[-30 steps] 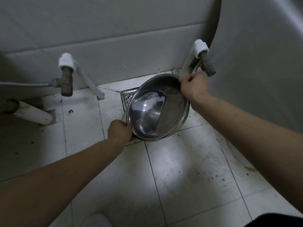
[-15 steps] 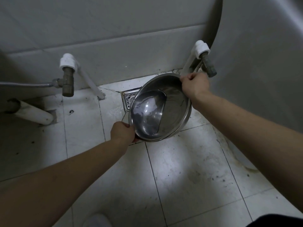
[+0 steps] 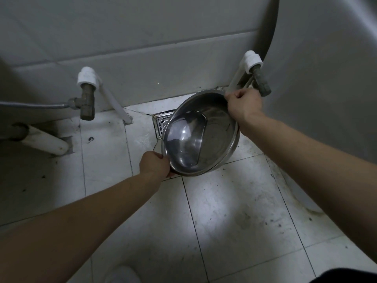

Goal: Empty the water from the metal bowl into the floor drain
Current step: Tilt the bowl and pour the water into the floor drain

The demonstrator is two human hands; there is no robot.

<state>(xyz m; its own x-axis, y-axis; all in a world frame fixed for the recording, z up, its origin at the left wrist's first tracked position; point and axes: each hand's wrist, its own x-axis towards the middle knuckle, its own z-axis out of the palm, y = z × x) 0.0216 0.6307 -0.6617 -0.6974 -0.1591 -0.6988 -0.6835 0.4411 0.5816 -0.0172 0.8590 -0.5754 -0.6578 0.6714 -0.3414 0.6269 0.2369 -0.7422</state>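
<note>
A round metal bowl point(image 3: 216, 135) is held tilted down to the left over the white tiled floor, with water pooled in its lower left half. My left hand point(image 3: 155, 163) grips the rim at the lower left. My right hand point(image 3: 243, 105) grips the rim at the upper right. The square metal floor drain point(image 3: 161, 124) lies by the wall; the bowl's left edge covers its right part.
A brass valve with a white pipe fitting point(image 3: 86, 94) stands at the left wall, another valve point(image 3: 260, 79) just behind my right hand. A white pipe point(image 3: 43, 142) lies on the floor at left. A large white curved fixture point(image 3: 326, 88) fills the right side.
The bowl has shifted slightly to the right and tipped a little further left. The pooled water has spread toward the lower left rim. Both hands keep their hold.
</note>
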